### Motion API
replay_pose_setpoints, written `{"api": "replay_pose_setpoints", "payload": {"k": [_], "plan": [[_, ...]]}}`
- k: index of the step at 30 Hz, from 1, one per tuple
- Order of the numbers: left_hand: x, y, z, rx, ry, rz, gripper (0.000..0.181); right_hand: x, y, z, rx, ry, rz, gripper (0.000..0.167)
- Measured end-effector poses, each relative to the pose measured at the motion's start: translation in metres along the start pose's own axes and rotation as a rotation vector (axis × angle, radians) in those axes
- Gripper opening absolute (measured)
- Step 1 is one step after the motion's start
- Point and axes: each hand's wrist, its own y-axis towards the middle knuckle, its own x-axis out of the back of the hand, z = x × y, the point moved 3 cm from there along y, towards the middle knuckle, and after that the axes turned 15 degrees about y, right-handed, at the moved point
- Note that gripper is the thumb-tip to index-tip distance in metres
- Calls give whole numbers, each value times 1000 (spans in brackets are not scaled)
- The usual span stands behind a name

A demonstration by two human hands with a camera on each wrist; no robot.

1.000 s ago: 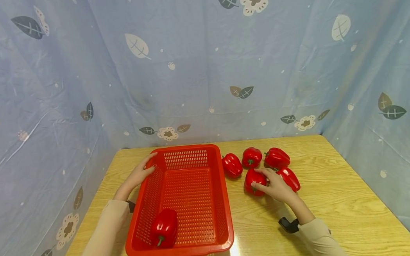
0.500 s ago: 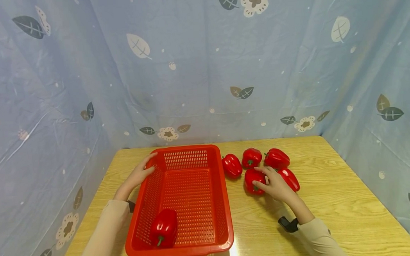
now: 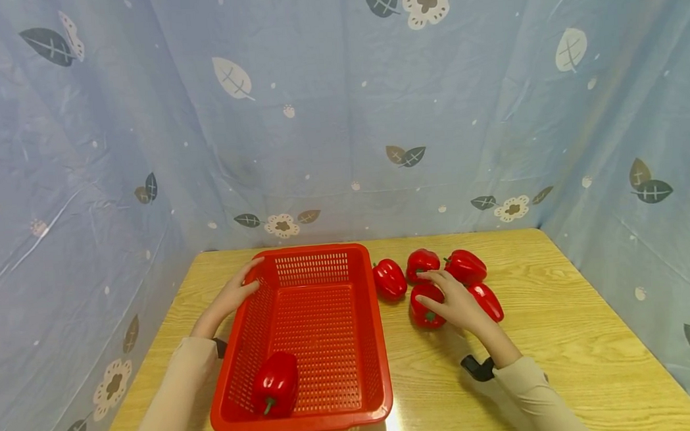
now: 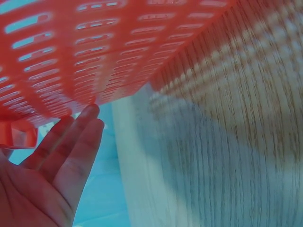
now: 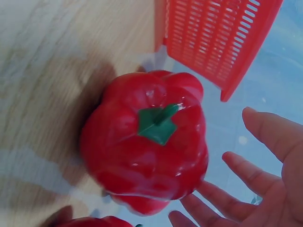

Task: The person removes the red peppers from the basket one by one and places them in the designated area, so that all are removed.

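Note:
My left hand (image 3: 231,298) lies at the upper left side of a red plastic basket (image 3: 384,365). In the left wrist view its fingers (image 4: 78,161) reach fairly straight toward the slotted outer wall, below the rim. A red bell pepper (image 3: 277,381) with a green stem lies in the basket's near left corner. Over another bell pepper (image 5: 147,142) on the table hovers my right hand (image 3: 454,301), thumb and fingers spread. The right wrist view shows a gap between thumb and pepper; some fingertips are partly hidden behind it.
Around the right hand lie more bell peppers: one (image 3: 390,280) beside the basket, one (image 3: 422,263) behind, one (image 3: 465,267) at the back right and one (image 3: 486,301) partly behind the hand. A patterned blue curtain (image 3: 328,131) encloses the wooden table (image 3: 577,333).
My right hand shifts slightly left and away from me over the bell pepper, which stays in place. The left hand and the basket keep still.

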Motion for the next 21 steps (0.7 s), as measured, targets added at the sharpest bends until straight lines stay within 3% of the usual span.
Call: {"api": "replay_pose_setpoints", "payload": {"k": [4, 13, 17, 21], "plan": [[1, 0, -5, 6, 11, 1, 55, -1, 4, 5, 42, 8, -1, 48], [10, -11, -39, 7, 16, 15, 54, -12, 15, 22, 158, 95, 55, 44], [11, -11, -39, 8, 10, 21, 54, -21, 19, 32, 197, 78, 88, 42], [7, -7, -27, 1, -10, 14, 55, -28, 21, 42, 213, 60, 116, 41]]}}
